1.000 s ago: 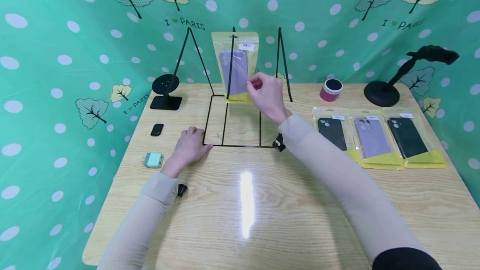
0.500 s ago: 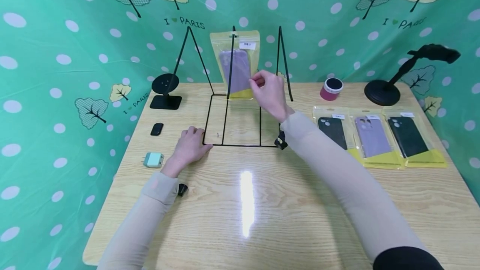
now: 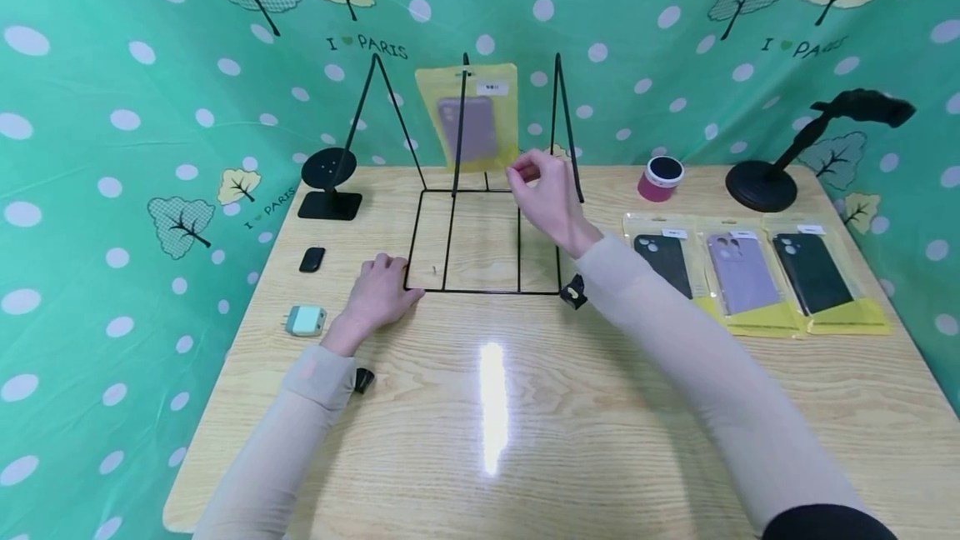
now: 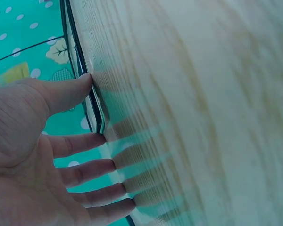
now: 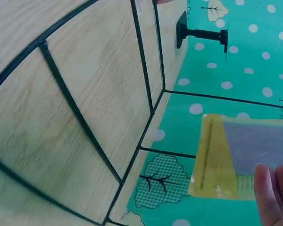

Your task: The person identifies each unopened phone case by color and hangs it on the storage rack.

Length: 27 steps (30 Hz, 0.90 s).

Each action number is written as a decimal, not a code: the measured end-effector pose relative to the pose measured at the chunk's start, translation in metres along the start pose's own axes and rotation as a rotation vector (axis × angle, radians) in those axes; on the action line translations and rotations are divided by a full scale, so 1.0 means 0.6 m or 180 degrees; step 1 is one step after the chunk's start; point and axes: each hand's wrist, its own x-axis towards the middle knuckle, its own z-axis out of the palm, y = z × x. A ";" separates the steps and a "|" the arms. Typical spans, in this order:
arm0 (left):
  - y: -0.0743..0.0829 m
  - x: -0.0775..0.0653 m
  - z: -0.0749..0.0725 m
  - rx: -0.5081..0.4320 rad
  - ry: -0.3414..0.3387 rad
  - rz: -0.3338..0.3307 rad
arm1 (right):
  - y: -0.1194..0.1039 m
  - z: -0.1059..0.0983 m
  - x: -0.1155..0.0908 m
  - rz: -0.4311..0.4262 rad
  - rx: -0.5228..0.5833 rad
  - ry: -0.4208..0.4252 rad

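Observation:
A black wire rack [image 3: 486, 292] stands on the table, with three peaked wire uprights at its back. From the middle upright hangs a purple phone case in a clear-and-yellow bag [image 3: 472, 125], its bottom end tilted back. My right hand [image 3: 551, 197] is beside the bag's lower right corner, thumb and index tips close together and slightly below it. In the right wrist view its fingertips [image 5: 263, 176] overlap the bag's edge. My left hand [image 3: 378, 290] rests at the rack's front left corner, thumb [image 4: 75, 92] against the wire and fingers straight, tips on the table.
Three more bagged phone cases [image 3: 745, 273] lie at the right. Behind them stand a pink-and-white jar [image 3: 660, 179] and a black stand [image 3: 763, 186]. At the left are a black round-headed stand [image 3: 330, 205], a small black object [image 3: 312, 260] and a teal charger plug [image 3: 305, 321].
The bagged phone case's bottom end has swung up and back on the upright. My right hand has drawn slightly right and down from it. The left hand has stayed at the rack's corner.

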 end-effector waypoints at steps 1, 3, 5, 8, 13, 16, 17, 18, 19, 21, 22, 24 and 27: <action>0.000 0.000 0.000 -0.0001 -0.0004 -0.0001 | 0.000 -0.004 -0.003 -0.0015 -0.0042 -0.0004; 0.000 0.000 0.000 0.0001 -0.0008 -0.0003 | -0.001 -0.013 -0.011 -0.0046 -0.0207 0.0020; 0.000 0.000 -0.001 0.0006 -0.0013 0.0001 | 0.001 -0.023 -0.019 -0.0085 -0.0425 0.0073; 0.000 0.000 -0.003 0.0017 -0.0013 0.0007 | 0.010 -0.037 -0.035 -0.0241 -0.0628 0.0139; 0.000 -0.003 -0.004 -0.0007 -0.0007 0.0006 | 0.037 -0.063 -0.069 -0.0371 -0.0675 0.0094; 0.001 -0.004 -0.005 -0.0032 -0.0009 0.0000 | 0.055 -0.080 -0.087 -0.0238 -0.0684 0.0010; 0.001 -0.004 -0.005 -0.0037 -0.0011 0.0000 | 0.061 -0.087 -0.091 -0.0192 -0.0701 -0.0020; 0.001 -0.005 -0.005 -0.0041 -0.0011 0.0001 | 0.066 -0.094 -0.096 -0.0137 -0.0722 -0.0055; 0.001 -0.005 -0.005 -0.0042 -0.0012 -0.0004 | 0.071 -0.102 -0.101 -0.0077 -0.0757 -0.0105; 0.002 -0.004 -0.005 -0.0039 -0.0005 0.0000 | 0.080 -0.118 -0.109 0.0099 -0.0820 -0.0228; 0.002 -0.003 -0.004 -0.0033 -0.0004 0.0000 | 0.083 -0.127 -0.113 0.0203 -0.0862 -0.0293; 0.002 -0.003 -0.004 -0.0028 0.0005 0.0003 | 0.091 -0.145 -0.122 0.0395 -0.0966 -0.0386; 0.003 -0.002 -0.003 -0.0019 0.0009 0.0013 | 0.102 -0.173 -0.135 0.0660 -0.1187 -0.0470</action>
